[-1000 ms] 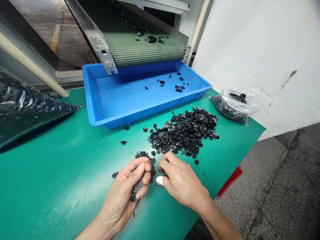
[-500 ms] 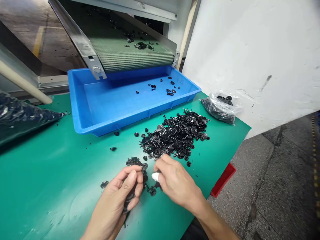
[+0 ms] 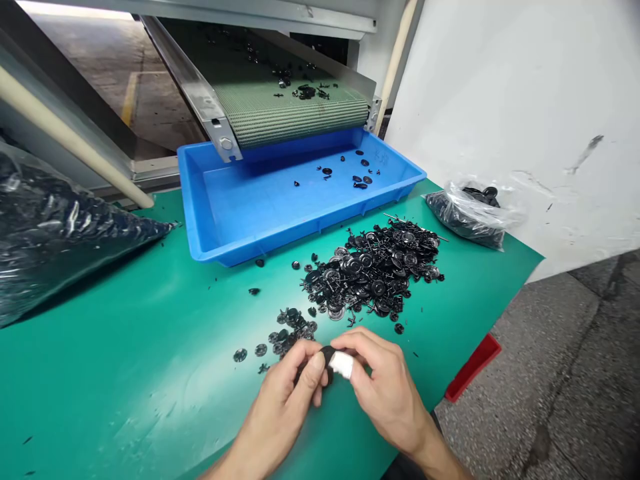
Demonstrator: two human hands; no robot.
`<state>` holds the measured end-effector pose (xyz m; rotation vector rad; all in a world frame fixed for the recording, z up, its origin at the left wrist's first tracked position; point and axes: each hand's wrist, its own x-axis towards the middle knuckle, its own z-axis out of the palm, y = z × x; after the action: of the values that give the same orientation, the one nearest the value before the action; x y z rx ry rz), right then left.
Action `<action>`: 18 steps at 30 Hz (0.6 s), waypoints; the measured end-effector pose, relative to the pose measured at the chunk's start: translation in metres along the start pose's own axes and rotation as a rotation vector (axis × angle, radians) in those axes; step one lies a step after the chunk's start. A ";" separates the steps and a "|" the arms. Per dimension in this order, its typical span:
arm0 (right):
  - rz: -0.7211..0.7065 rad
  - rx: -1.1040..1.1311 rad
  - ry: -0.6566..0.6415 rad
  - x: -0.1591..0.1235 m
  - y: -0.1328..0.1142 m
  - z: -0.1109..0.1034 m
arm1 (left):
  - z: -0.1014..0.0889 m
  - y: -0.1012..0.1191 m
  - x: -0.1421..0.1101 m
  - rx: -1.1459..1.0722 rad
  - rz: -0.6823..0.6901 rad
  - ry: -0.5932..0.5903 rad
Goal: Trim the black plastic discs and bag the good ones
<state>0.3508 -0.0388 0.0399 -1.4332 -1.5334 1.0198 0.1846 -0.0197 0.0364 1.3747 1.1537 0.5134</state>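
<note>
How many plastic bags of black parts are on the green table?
2. A large plastic bag lies at the left side of the green table, and a smaller plastic bag sits at its far right corner. Others may be out of view.

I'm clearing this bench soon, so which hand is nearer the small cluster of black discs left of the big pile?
Left hand: just below the small cluster of black discs. Right hand: farther away, below and to the cluster's right.
</note>
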 end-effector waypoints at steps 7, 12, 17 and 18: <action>0.029 0.146 -0.009 -0.004 0.001 0.002 | -0.001 0.002 -0.003 -0.081 0.010 -0.086; -0.097 -0.091 -0.125 -0.014 0.001 -0.003 | -0.002 -0.001 -0.002 0.088 0.094 -0.123; -0.151 -0.372 -0.334 -0.006 -0.004 -0.019 | -0.010 -0.011 -0.004 0.317 0.177 -0.125; -0.153 -0.370 -0.367 -0.003 -0.005 -0.020 | -0.011 -0.013 -0.006 0.335 0.176 -0.106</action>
<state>0.3679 -0.0411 0.0514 -1.3934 -2.1548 0.9783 0.1689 -0.0222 0.0286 1.7822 1.0695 0.3759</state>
